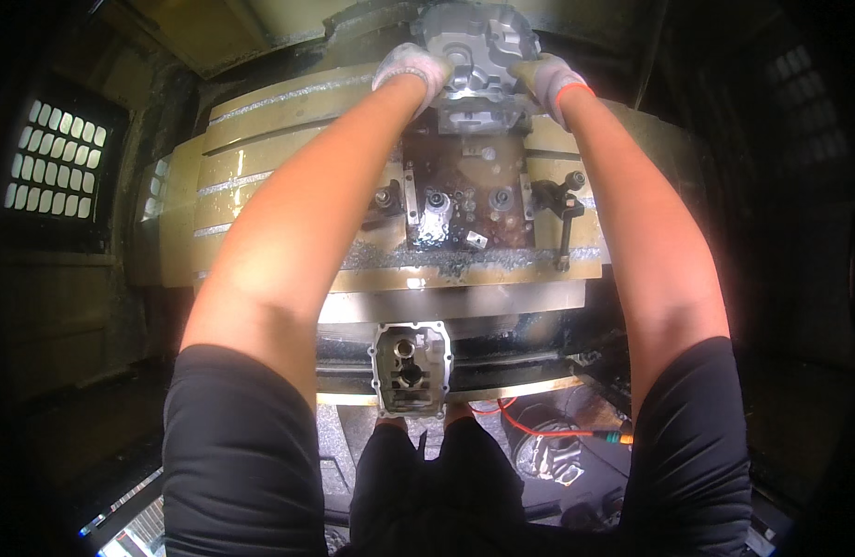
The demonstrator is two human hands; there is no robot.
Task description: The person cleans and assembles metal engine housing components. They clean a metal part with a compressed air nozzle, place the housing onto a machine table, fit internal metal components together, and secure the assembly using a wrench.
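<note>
Both my arms reach far forward over a slotted machine table. My left hand, in a pale work glove, is closed on the left side of a grey cast-metal housing. On its right side, my right hand grips the same casting; this glove has an orange cuff. The housing sits at the far end of a dark, wet fixture plate; whether it rests there or is lifted, I cannot tell. My fingertips are partly hidden against the metal.
A clamp with a handle stands right of the fixture, bolts on it. Metal chips line the table's front. Nearer me lies an open rectangular casting. An orange hose and more metal parts are lower right. A slotted panel is left.
</note>
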